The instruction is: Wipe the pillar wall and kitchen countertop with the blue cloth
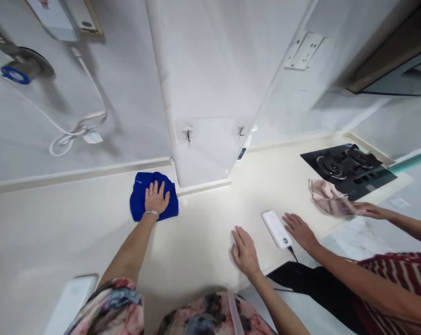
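My left hand (156, 197) lies flat with its fingers spread on a dark blue cloth (137, 204). The cloth is crumpled at its edges and rests on the pale countertop (192, 242), beside the foot of the wall column. A bracelet circles my left wrist. My right hand (245, 251) is at the counter's front part, fingers loosely stretched and nothing visible in them. Close to its right, a white power bank (276, 228) with a black cable lies on the counter.
A co-worker's hand (303, 235) is beside the power bank; their other hand (369, 210) holds a pink cloth (327, 195) near the black gas hob (350, 170). A white device (72, 302) lies at lower left. Hooks (188, 134) and a looped cable (88, 125) hang on the walls.
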`<state>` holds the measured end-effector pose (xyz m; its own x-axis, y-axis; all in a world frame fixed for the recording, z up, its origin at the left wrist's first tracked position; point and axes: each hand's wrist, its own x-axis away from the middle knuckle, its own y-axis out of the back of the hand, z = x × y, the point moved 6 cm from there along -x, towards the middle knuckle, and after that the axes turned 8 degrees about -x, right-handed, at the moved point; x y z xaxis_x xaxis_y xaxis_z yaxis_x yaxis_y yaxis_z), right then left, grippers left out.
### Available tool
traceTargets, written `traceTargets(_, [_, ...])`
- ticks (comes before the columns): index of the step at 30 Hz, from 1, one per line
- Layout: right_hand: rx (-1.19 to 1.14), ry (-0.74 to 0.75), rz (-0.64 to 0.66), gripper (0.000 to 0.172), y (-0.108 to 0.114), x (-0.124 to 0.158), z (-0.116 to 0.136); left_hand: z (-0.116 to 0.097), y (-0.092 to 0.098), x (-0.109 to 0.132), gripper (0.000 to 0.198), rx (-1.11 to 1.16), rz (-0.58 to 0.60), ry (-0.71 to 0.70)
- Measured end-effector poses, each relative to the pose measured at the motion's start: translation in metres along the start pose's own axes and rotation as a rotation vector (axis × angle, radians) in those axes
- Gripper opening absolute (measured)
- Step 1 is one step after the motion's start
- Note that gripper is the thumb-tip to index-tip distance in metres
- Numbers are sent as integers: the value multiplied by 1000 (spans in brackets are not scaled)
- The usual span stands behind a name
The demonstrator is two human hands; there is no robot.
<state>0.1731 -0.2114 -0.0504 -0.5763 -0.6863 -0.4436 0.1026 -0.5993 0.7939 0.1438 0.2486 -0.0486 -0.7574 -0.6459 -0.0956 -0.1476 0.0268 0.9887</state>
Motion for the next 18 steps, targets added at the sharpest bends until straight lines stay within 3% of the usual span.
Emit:
traceTargets(4, [24, 11, -12, 60, -4, 1, -2, -20, 2, 53, 68, -8, -13, 10])
traceTargets(8, [32, 22, -13, 60, -6, 2, -2, -52, 2, 115, 70, -20, -29, -72])
traceTargets(14, [-104, 12, -75, 64, -1, 6, -4, -149, 0, 201, 63, -6, -44, -343])
traceTargets(16, [-143, -1, -122, 62, 1, 8, -7, -182, -1, 210, 61, 11, -30, -434])
traceTargets(18, [-165, -22, -178, 54, 3, 10, -10, -209, -3, 205, 59, 37, -12, -503])
